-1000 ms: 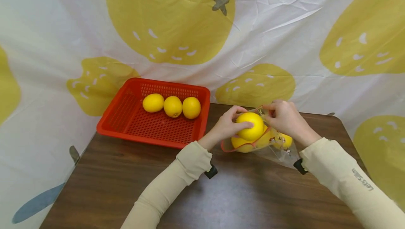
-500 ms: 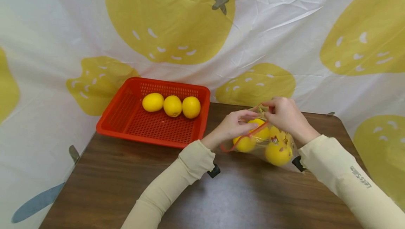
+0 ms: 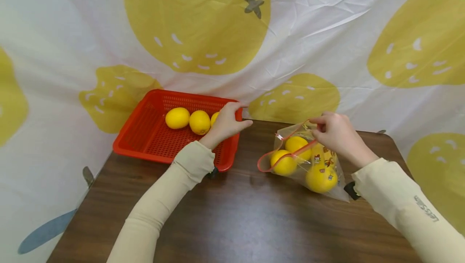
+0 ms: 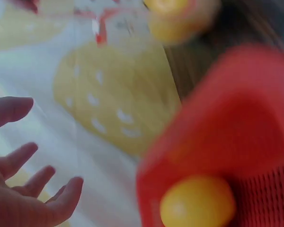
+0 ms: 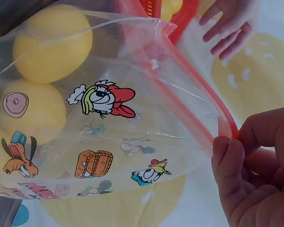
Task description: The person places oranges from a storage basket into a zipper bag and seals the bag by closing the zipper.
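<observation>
1. Across the lower frame, a dark wooden table (image 3: 254, 222) carries the scene.
2. Left of centre sits a red basket (image 3: 163, 144).
3. Right of centre, a clear bag (image 5: 132, 123) lies part-filled.
4. The left hand (image 3: 226, 123), fingers spread and empty, is at the basket's right end; the right hand (image 3: 336, 135) pinches the bag's mouth.
5. At least three bagged fruits (image 3: 321, 178) suggest bagging about half done; three loose fruits (image 3: 199, 123) in the basket appear left.

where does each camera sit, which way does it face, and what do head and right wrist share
Head: on the head, looking forward and down at the red basket and clear zip bag; left hand, right hand and sleeves show.
Left wrist: on that wrist, looking past the left hand's fingers at the basket and a yellow fruit.
Right wrist: on that wrist, looking along the bag; right fingers pinch its rim, left hand beyond.
Shared: bag, basket and both hands.
</observation>
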Demonstrator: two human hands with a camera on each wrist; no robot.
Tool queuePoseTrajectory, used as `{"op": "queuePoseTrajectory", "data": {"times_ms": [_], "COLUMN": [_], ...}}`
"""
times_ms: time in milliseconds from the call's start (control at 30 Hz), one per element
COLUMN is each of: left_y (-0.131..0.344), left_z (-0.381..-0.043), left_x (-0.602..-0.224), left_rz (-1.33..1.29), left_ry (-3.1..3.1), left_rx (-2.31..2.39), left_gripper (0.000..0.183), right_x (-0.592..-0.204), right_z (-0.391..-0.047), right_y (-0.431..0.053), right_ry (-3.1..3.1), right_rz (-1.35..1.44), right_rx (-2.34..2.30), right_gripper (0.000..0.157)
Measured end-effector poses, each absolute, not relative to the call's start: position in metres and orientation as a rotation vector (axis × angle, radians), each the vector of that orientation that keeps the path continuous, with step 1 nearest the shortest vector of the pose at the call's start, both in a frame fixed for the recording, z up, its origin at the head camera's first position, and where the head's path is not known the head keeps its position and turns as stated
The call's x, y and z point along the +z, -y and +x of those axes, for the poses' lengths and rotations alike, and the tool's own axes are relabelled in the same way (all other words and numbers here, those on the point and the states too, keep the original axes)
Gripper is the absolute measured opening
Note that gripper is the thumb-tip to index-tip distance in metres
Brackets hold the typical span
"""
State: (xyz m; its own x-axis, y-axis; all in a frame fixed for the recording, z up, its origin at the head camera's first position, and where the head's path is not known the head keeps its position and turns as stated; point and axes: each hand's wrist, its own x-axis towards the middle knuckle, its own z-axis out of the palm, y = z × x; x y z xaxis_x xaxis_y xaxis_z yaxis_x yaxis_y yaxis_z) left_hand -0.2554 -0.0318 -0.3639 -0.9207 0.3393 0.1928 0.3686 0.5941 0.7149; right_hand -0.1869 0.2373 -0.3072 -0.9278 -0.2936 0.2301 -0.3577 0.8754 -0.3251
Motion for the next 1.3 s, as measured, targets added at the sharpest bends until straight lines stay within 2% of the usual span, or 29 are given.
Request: {"op": "queuePoseTrajectory", "data": {"times_ms": [300,467,933,1300], "left_y": [0.067,0.074,0.061,0.054], "left_z": [-0.288,-0.301,-0.322,-0.322], "left_x": [-0.378,-0.387,-0.406,-0.412], "left_rz": [-0.386,-0.278,-0.179,-0.109], "left_ry": [2.876,2.958,3.111,3.31], "left_rx": [-1.075,-1.049,-0.974,-0.874], "left_gripper": [0.066,0.069,0.067,0.067], "right_x": [-0.307,-0.308,-0.308,-0.308], "right_z": [-0.186,-0.187,-0.187,-0.187], "right_y": [-0.239,-0.241,-0.243,-0.244], "right_ry": [2.863,2.845,2.887,2.899], "right_rz": [0.504,0.516,0.516,0.512], "right_rx": [0.544,0.538,0.523,0.537], "right_gripper": [0.026,0.025,0.027,0.028]}}
